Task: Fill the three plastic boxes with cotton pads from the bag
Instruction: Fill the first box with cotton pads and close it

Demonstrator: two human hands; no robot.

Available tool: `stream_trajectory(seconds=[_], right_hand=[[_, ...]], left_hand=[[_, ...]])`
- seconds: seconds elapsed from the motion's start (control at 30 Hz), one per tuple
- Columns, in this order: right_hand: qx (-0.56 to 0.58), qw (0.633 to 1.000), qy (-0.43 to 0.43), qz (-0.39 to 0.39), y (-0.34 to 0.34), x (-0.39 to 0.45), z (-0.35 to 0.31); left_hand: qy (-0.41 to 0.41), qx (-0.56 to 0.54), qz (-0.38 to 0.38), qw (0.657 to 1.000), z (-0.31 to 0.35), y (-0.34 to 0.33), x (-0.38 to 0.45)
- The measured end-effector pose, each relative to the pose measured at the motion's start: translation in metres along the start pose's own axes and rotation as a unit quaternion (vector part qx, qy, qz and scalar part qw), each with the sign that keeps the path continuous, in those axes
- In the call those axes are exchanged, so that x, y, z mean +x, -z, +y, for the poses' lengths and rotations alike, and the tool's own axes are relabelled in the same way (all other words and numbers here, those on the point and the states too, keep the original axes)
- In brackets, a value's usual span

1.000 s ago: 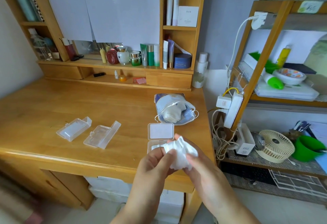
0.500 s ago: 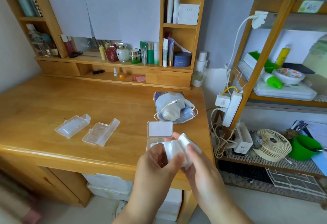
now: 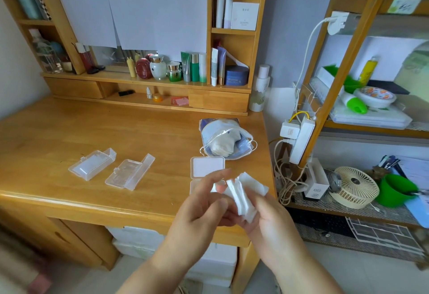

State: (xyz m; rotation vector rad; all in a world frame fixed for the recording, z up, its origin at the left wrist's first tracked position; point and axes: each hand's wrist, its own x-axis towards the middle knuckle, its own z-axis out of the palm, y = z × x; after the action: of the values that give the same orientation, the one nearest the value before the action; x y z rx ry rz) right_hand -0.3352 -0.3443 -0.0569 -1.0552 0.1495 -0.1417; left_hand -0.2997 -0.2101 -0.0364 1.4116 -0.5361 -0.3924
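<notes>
A stack of white cotton pads point(image 3: 243, 195) is held edge-up above the desk's front edge. My right hand point(image 3: 267, 219) grips the stack from below and the side. My left hand point(image 3: 199, 207) pinches the pads at the stack's left end. Just behind my hands lies a small open plastic box point(image 3: 207, 166), its lid folded back; my hands hide most of its base. Two more clear plastic boxes point(image 3: 92, 164) point(image 3: 130, 173) lie open on the desk to the left. The drawstring bag point(image 3: 226, 139) with cotton pads in it lies open further back.
The wooden desk point(image 3: 69, 131) has a shelf unit at the back holding cosmetic jars and bottles point(image 3: 171, 70). A white bottle point(image 3: 260, 89) stands at the desk's back right corner. To the right stands a rack with a power strip point(image 3: 301, 140), cables, a small fan point(image 3: 355, 187) and a green cup.
The bunched pads have been turned and squared into an edge-up stack between both hands. My left fingers have shifted to the stack's left end.
</notes>
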Motion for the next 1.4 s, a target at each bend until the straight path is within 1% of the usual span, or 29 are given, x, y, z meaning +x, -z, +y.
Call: stream_trajectory(seconds=[0.07,0.13,0.2,0.23,0.27,0.33,0.4,0.5,0.57,0.6,0.63,0.67,0.73,0.8,0.87,0.93,1.0,1.07,1.13,1.17,1.2,1.23,1.3,1.33,1.4], right_hand=[[0.001,1.000,-0.030,-0.009,0.000,0.001,-0.003],[-0.004,0.998,-0.048,-0.034,-0.002,0.002,-0.005],[0.005,0.998,-0.057,-0.041,-0.003,0.002,-0.007],[0.020,0.998,-0.059,-0.028,-0.002,0.002,-0.005],[0.036,0.998,-0.060,-0.004,0.000,0.003,-0.004],[0.066,0.994,-0.071,0.054,0.005,0.004,-0.002],[0.089,0.990,-0.087,0.072,0.009,0.004,-0.003],[0.081,0.993,-0.069,0.055,0.010,0.001,-0.004],[0.019,0.998,-0.061,-0.001,0.005,-0.002,-0.001],[-0.028,0.998,-0.053,-0.033,0.001,-0.004,0.001],[-0.081,0.995,-0.040,-0.048,-0.005,-0.006,0.003],[-0.136,0.990,-0.020,-0.044,-0.009,-0.007,0.004],[-0.238,0.971,0.025,-0.002,-0.010,-0.005,0.004],[-0.299,0.953,0.054,0.020,-0.005,-0.003,0.001],[-0.326,0.943,0.069,-0.012,-0.001,-0.002,-0.002],[-0.359,0.926,0.092,-0.070,0.001,-0.001,-0.004],[-0.369,0.918,0.100,-0.104,0.000,0.000,-0.005],[-0.355,0.923,0.098,-0.115,0.002,0.002,-0.007],[-0.334,0.930,0.094,-0.124,0.005,0.002,-0.008],[-0.327,0.932,0.089,-0.129,0.008,0.002,-0.009],[-0.324,0.933,0.081,-0.133,0.011,0.002,-0.009],[-0.327,0.932,0.070,-0.139,0.013,0.002,-0.008],[-0.342,0.925,0.054,-0.155,0.015,0.001,-0.005],[-0.349,0.922,0.048,-0.159,0.015,0.000,-0.003],[-0.363,0.918,0.044,-0.154,0.015,0.001,0.001]], left_hand=[[0.005,0.054,-0.011,0.998,0.000,0.004,0.005],[0.003,0.100,-0.005,0.995,0.000,0.004,0.009],[-0.004,0.120,0.014,0.993,-0.001,0.006,0.011],[-0.011,0.120,0.032,0.992,-0.002,0.007,0.011],[-0.016,0.109,0.057,0.992,-0.002,0.010,0.010],[-0.006,0.051,0.126,0.991,-0.007,0.016,0.010],[0.029,0.003,0.183,0.983,-0.012,0.022,0.012],[0.057,-0.033,0.226,0.972,-0.020,0.025,0.012],[0.054,-0.022,0.247,0.967,-0.023,0.022,0.012],[0.049,-0.027,0.248,0.967,-0.024,0.018,0.012],[0.043,-0.042,0.242,0.968,-0.026,0.015,0.011],[0.036,-0.064,0.235,0.969,-0.026,0.011,0.010],[0.027,-0.102,0.226,0.968,-0.027,0.009,0.009],[0.052,-0.152,0.195,0.968,-0.027,0.012,0.008],[0.109,-0.179,0.127,0.969,-0.026,0.016,0.009],[0.156,-0.143,0.077,0.974,-0.025,0.021,0.012],[0.170,-0.157,0.071,0.970,-0.025,0.024,0.016],[0.174,-0.217,0.061,0.959,-0.022,0.025,0.020],[0.167,-0.251,0.072,0.951,-0.021,0.024,0.021],[0.159,-0.229,0.095,0.956,-0.023,0.022,0.021],[0.146,-0.170,0.126,0.966,-0.024,0.021,0.020],[0.127,-0.086,0.160,0.975,-0.027,0.021,0.019],[0.078,0.068,0.216,0.971,-0.033,0.023,0.018],[0.058,0.110,0.227,0.966,-0.036,0.024,0.018],[0.052,0.139,0.213,0.966,-0.038,0.026,0.015]])
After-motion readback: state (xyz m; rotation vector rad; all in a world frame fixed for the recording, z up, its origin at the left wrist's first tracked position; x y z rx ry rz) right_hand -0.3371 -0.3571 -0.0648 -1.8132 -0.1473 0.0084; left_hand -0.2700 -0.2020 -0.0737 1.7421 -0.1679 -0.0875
